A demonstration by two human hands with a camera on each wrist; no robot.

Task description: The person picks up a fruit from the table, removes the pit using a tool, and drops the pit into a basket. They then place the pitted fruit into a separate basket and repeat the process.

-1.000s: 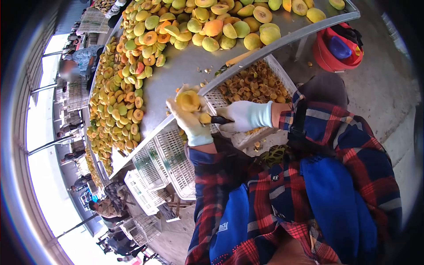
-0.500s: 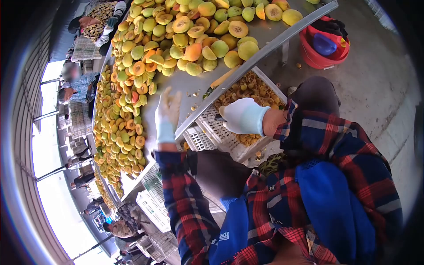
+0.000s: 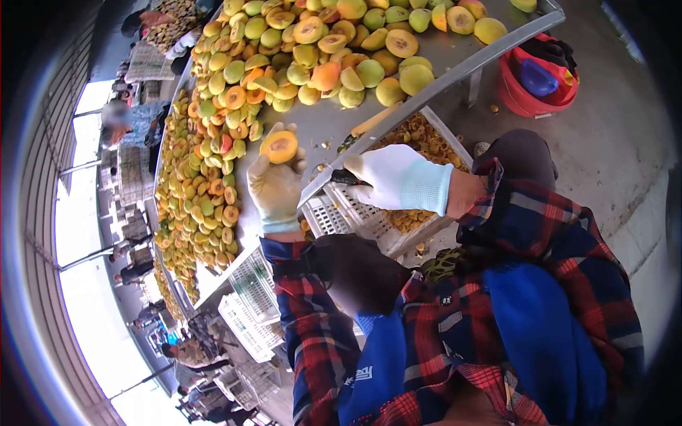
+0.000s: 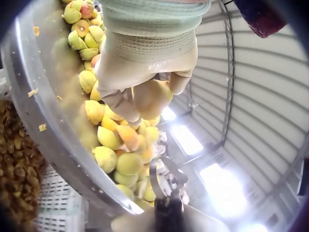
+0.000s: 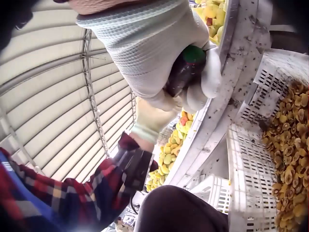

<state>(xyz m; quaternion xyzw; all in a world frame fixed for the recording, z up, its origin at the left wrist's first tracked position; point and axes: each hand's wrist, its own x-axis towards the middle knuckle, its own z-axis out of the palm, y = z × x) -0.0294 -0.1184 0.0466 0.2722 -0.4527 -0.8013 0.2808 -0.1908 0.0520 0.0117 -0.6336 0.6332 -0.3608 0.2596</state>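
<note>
My gloved left hand (image 3: pixel 277 190) holds a yellow peach half (image 3: pixel 278 146) at the table's near edge. Its orange cut face and hollow centre point up in the head view. In the left wrist view, fingers and thumb close around the same peach half (image 4: pixel 150 99). To its right, my gloved right hand (image 3: pixel 398 174) grips the dark handle (image 3: pixel 347 177) of a pitting tool. That handle (image 5: pixel 186 72), with a green end, sits inside the fist in the right wrist view. A curved metal loop (image 4: pixel 154 175) at the tool's tip shows in the left wrist view.
Many peach halves (image 3: pixel 369 73) are heaped on the metal table (image 3: pixel 302 122) with its raised edge. Below the edge, a white slatted crate (image 5: pixel 248 169) holds brown pits (image 5: pixel 292 145). A red bucket (image 3: pixel 529 103) stands at right. More crates (image 3: pixel 245 326) and several people are at left.
A second ago my left hand held another peach half against the tool. Half a second ago it reached over the table, without that half. It now holds a peach half, nearer the right hand.
</note>
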